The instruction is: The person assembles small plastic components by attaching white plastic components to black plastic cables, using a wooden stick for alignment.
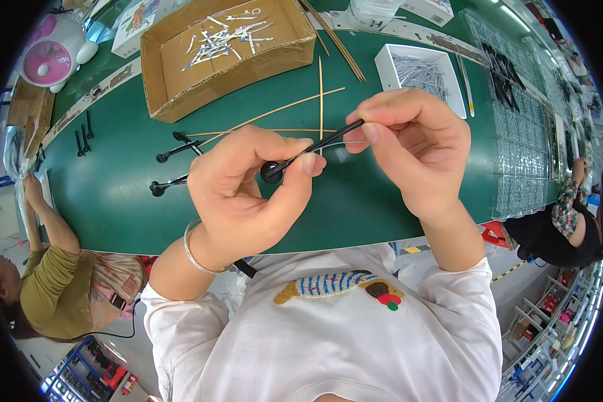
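Observation:
Between my two hands, above the green table, is a slim black stick-like part (pixel 335 137) with a round black disc (pixel 272 172) at its lower left end. My left hand (pixel 248 191) pinches it near the disc with thumb and forefinger. The thumb and forefinger of my right hand (pixel 415 144) close on its upper right tip. A thin silvery wire (pixel 342 143) runs along its lower side toward my right fingers; how it is fixed is hidden. Left of my left hand lie similar black parts with round ends (pixel 162 158), partly covered by it.
A cardboard box (pixel 231 80) of small white strips stands at back left. At back right is a white box (pixel 457 100) of thin silvery pieces. Thin wooden sticks (pixel 281 107) cross the table (pixel 114 194). Clear plastic trays (pixel 521 161) line the right. Co-workers sit either side.

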Available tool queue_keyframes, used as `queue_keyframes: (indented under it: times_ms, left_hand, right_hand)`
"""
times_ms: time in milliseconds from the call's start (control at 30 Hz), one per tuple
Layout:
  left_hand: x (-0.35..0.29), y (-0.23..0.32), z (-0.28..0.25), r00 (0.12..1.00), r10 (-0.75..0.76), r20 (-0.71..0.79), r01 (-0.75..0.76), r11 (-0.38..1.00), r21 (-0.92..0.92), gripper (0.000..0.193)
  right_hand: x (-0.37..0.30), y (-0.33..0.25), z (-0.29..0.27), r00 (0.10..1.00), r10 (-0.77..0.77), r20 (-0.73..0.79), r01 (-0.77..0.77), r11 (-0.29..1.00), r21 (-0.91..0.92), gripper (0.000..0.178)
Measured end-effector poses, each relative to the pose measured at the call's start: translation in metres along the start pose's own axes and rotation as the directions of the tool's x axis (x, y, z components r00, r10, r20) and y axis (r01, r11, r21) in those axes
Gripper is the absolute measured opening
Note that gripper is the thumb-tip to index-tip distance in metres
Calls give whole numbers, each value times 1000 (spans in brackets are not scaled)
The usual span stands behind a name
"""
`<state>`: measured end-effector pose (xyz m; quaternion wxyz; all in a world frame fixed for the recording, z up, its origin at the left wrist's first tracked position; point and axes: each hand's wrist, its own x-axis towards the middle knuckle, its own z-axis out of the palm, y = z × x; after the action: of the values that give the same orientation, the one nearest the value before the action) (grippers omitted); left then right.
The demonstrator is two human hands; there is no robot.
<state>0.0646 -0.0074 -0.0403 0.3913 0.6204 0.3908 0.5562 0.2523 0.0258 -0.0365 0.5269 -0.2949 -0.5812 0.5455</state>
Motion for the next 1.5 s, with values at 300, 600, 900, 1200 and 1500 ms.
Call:
queue_keyframes:
  times_ms: [300, 600, 900, 1200, 1500]
  left_hand:
    - [-1, -1, -3, 1000, -3, -11, 2, 999, -39, 9]
    - [0, 0, -4, 995, 99, -19, -99, 994, 41, 10]
    - [-1, -2, -3, 989, 148, -20, -143, 979, 146, 11]
    - [-1, -5, -3, 979, 203, -32, -190, 952, 242, 13]
    - [-1, -4, -1, 973, 227, -42, -212, 952, 219, 13]
  right_hand:
    - [1, -1, -1, 999, 46, -12, -45, 996, 76, 11]
    - [-3, -4, 6, 999, -15, -34, 14, 1000, -10, 19]
    - [-2, -1, 2, 999, -45, -7, 44, 997, -59, 17]
    - [-3, -2, 4, 997, -62, -34, 59, 994, -88, 14]
    - [-1, -2, 1, 992, -125, -1, 124, 981, -152, 14]
